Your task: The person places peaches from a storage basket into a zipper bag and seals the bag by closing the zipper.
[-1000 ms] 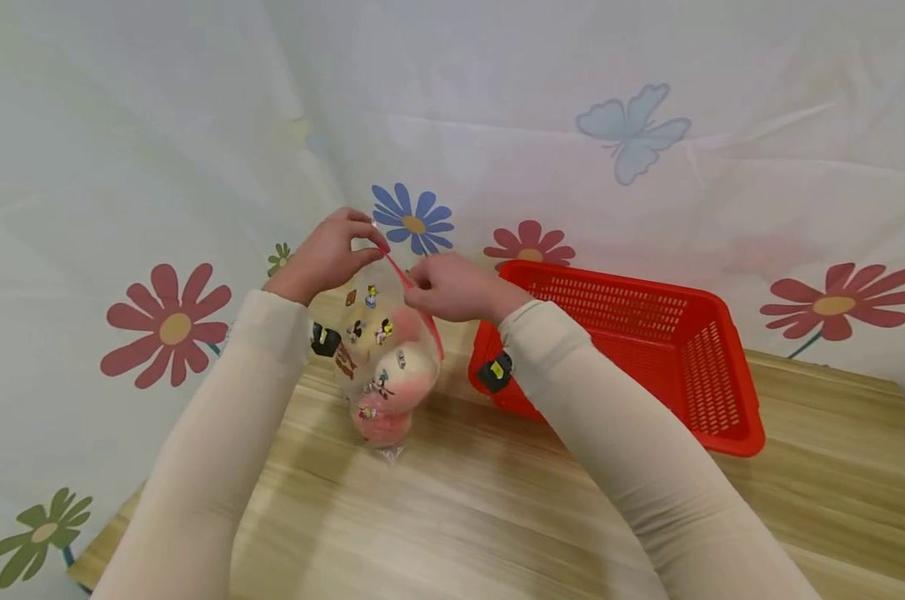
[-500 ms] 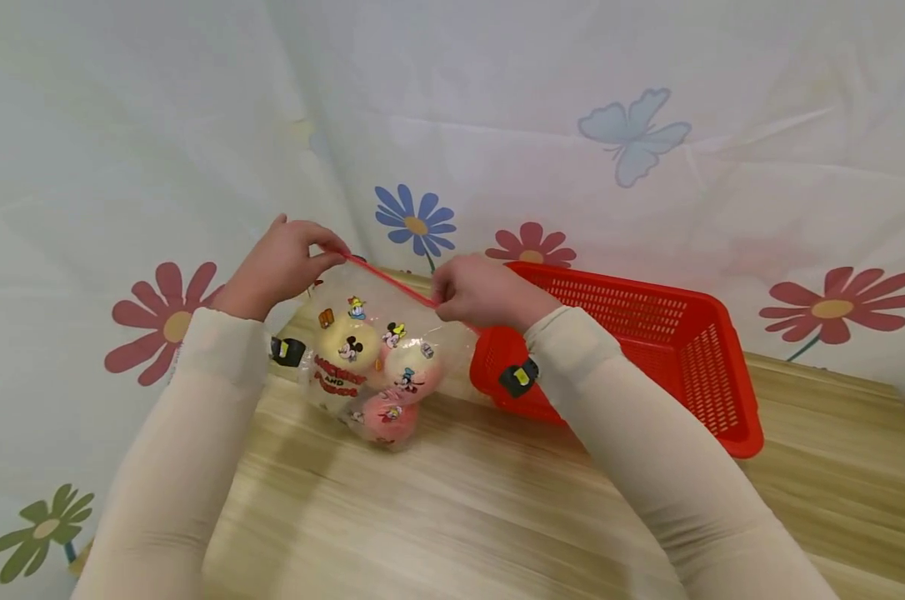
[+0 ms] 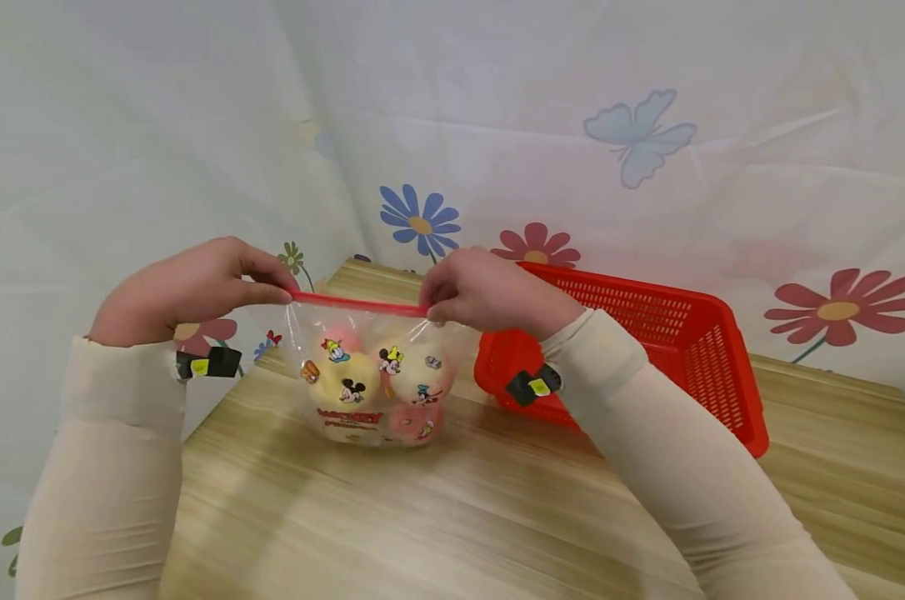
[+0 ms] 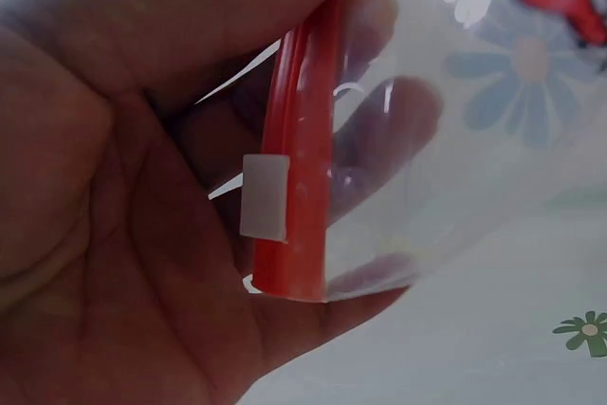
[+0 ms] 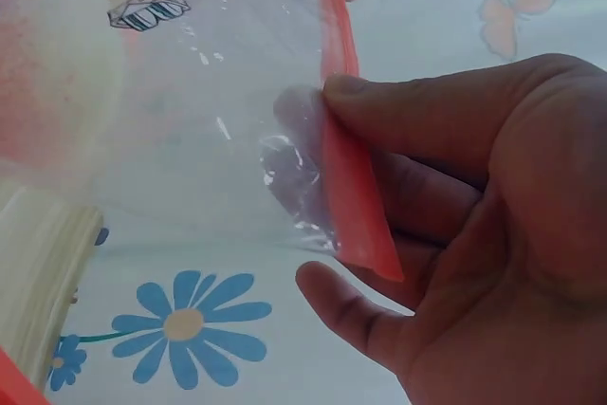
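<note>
A clear zip bag printed with cartoon figures hangs upright low over the table in the head view. Inside it sit several round pink-and-cream fruits that look like peaches. My left hand pinches the left end of the bag's red zip strip. At the strip's other end, my right hand pinches it between thumb and fingers, so the strip is stretched straight. A white slider sits near the strip's left end in the left wrist view. Whether the bag's bottom touches the table, I cannot tell.
Right behind my right forearm stands a red perforated plastic basket. Both rest on or over a light wood-grain table. Behind it hangs a pale cloth backdrop with printed flowers and a butterfly.
My left hand has moved left and down along with its end of the strip, and my right hand slightly right. The bag has turned from edge-on to facing me, spread wide.
</note>
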A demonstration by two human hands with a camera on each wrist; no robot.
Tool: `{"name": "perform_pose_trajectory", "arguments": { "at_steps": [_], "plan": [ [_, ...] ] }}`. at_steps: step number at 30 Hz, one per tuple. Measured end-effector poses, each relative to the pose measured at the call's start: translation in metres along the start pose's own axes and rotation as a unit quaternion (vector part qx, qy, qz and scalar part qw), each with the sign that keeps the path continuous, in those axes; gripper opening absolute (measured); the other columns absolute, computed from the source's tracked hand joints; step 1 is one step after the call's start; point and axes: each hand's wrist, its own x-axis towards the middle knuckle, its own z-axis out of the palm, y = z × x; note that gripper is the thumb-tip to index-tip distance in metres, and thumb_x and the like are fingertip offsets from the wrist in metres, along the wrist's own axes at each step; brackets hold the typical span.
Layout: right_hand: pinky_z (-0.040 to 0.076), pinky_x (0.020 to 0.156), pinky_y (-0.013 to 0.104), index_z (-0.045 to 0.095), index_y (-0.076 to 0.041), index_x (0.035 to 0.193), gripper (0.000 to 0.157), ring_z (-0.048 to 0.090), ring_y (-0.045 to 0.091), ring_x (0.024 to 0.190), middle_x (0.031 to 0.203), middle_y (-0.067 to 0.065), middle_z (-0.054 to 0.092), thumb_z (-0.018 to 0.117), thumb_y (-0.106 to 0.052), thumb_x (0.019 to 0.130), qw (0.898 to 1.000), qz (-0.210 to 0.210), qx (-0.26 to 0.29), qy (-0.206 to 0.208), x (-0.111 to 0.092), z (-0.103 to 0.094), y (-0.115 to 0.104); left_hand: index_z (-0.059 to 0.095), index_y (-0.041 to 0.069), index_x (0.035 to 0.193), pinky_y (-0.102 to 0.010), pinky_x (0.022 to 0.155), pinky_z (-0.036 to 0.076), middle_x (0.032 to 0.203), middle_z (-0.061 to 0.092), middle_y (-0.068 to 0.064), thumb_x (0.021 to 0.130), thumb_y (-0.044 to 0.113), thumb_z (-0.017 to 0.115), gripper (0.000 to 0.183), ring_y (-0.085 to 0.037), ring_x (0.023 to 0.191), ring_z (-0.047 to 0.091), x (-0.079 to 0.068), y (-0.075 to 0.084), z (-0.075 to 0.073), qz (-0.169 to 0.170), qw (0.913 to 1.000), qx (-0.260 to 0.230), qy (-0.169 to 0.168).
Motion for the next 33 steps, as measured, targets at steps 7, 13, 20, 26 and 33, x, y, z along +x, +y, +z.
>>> {"name": "perform_pose_trajectory", "arguments": {
  "at_steps": [7, 13, 20, 26, 33],
  "plan": [
    [0.056, 0.075, 0.027, 0.071, -0.018, 0.104, 0.017, 0.063, 0.017, 0.087, 0.094, -0.002, 0.070, 0.072, -0.021, 0.087, 0.999, 0.024, 0.030, 0.005, 0.009, 0.003, 0.016, 0.072, 0.022, 0.104, -0.037, 0.085, 0.048, 0.106, 0.068, 0.001, 0.096, 0.026, 0.059, 0.015, -0.018, 0.099, 0.059, 0.023, -0.004, 0.005, 0.026, 0.9994, 0.022, -0.007],
    [0.056, 0.076, 0.027, 0.069, -0.018, 0.104, 0.016, 0.059, 0.019, 0.092, 0.099, 0.000, 0.066, 0.070, -0.020, 0.089, 0.998, 0.057, 0.031, 0.021, 0.034, 0.019, 0.041, 0.070, 0.012, 0.111, -0.039, 0.081, 0.046, 0.106, 0.069, -0.006, 0.096, 0.022, 0.056, 0.022, -0.023, 0.093, 0.057, 0.068, -0.015, 0.025, 0.021, 0.9989, 0.041, 0.010],
    [0.056, 0.084, 0.032, 0.068, -0.014, 0.109, 0.020, 0.057, 0.020, 0.096, 0.107, 0.003, 0.064, 0.068, -0.021, 0.090, 0.992, 0.109, -0.002, 0.067, 0.057, 0.028, 0.067, 0.068, 0.006, 0.112, -0.038, 0.078, 0.052, 0.107, 0.068, -0.014, 0.097, 0.020, 0.054, 0.025, -0.025, 0.086, 0.062, 0.118, -0.024, 0.046, -0.005, 0.9992, 0.009, 0.038],
    [0.056, 0.086, 0.034, 0.070, -0.014, 0.110, 0.024, 0.056, 0.021, 0.095, 0.107, 0.003, 0.066, 0.071, -0.021, 0.087, 0.982, 0.154, -0.030, 0.103, 0.060, 0.038, 0.090, 0.066, 0.005, 0.116, -0.040, 0.080, 0.055, 0.111, 0.067, -0.016, 0.098, 0.018, 0.052, 0.027, -0.027, 0.089, 0.063, 0.144, -0.016, 0.069, 0.004, 0.9980, 0.004, 0.062],
    [0.041, 0.104, 0.047, 0.071, -0.016, 0.116, 0.029, 0.053, 0.023, 0.103, 0.111, 0.004, 0.067, 0.071, -0.022, 0.087, 0.978, 0.176, -0.069, 0.090, 0.063, 0.045, 0.101, 0.060, 0.007, 0.127, -0.050, 0.106, 0.041, 0.138, 0.054, -0.016, 0.100, 0.018, 0.046, 0.032, -0.033, 0.115, 0.058, 0.141, -0.007, 0.088, 0.046, 0.9951, 0.038, 0.079]
  ]
}}
